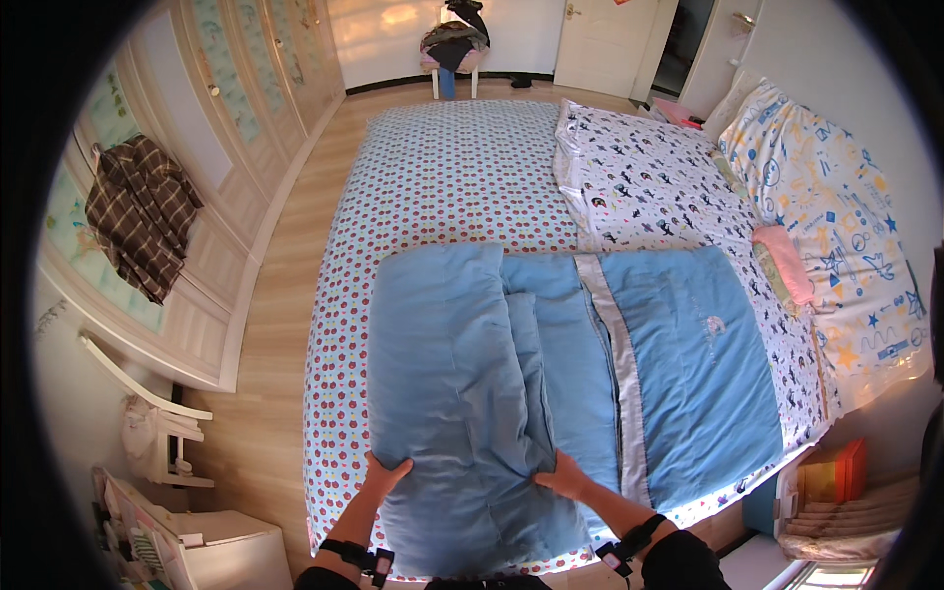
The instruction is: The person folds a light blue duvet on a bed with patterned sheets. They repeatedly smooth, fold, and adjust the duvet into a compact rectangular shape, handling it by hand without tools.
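Note:
A blue quilt (450, 383) lies partly folded on the bed, its left part doubled over into a thick layer. My left hand (385, 478) grips the left edge of this layer, thumb on top and fingers hidden beneath. My right hand (564, 478) holds the layer's loose right edge, where the cloth bunches into creases. Right of that fold, a pale band (623, 369) runs across the quilt beside a flat blue section with a small embroidered mark. Under the quilt is a bed sheet (457, 169) printed with bear heads.
A white printed cover (649, 177) and a pink bolster (783, 265) lie toward the headboard, which is draped in patterned cloth (833, 236). Wardrobes with a hanging plaid shirt (144, 214) line the left. A clothes-piled stool (453, 55) stands beyond the bed; a white cabinet (236, 549) is lower left.

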### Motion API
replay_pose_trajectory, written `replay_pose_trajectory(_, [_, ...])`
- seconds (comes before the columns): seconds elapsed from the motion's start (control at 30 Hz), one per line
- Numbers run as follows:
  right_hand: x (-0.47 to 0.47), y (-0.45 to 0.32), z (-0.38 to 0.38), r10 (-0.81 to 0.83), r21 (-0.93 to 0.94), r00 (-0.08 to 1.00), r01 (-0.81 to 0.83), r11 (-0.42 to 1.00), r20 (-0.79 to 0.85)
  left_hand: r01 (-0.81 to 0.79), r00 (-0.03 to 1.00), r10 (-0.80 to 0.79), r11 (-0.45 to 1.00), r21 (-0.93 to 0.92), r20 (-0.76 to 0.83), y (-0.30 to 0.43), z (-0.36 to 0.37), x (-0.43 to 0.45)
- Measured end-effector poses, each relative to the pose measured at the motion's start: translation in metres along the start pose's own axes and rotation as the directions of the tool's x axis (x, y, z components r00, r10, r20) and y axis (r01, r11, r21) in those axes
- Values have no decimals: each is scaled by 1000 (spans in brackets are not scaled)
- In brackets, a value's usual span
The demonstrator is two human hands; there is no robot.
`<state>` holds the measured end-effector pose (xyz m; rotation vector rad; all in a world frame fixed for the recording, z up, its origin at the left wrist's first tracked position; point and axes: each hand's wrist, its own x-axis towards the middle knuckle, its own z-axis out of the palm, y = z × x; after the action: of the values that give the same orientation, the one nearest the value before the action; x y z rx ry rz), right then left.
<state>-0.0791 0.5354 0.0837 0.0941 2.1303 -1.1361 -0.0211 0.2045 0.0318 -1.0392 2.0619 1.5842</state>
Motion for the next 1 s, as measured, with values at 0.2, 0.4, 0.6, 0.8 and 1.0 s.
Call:
replay_pose_trajectory(0.2, [-49,-11,-76,-248,159,947,282,946,-204,-264,964,256,955,136,75,15,12,-15])
replay_pose_trajectory(0.4, [-40,105,-51,336,347,930,-269,898,-149,-227,974,206,903,364,97,21,43,-21])
replay_pose_trajectory(0.6, [-25,125,-34,174,-47,882,-216,975,-437,-166,986,156,938,305,57,15,45,-15])
replay_pose_trajectory(0.8, [-49,114,-67,99,78,915,-75,994,-390,-260,964,261,899,352,46,9,52,-15])
replay_pose_trajectory(1.0, [-55,160,-51,146,-173,938,-207,963,-313,-298,954,258,856,423,150,9,43,-19])
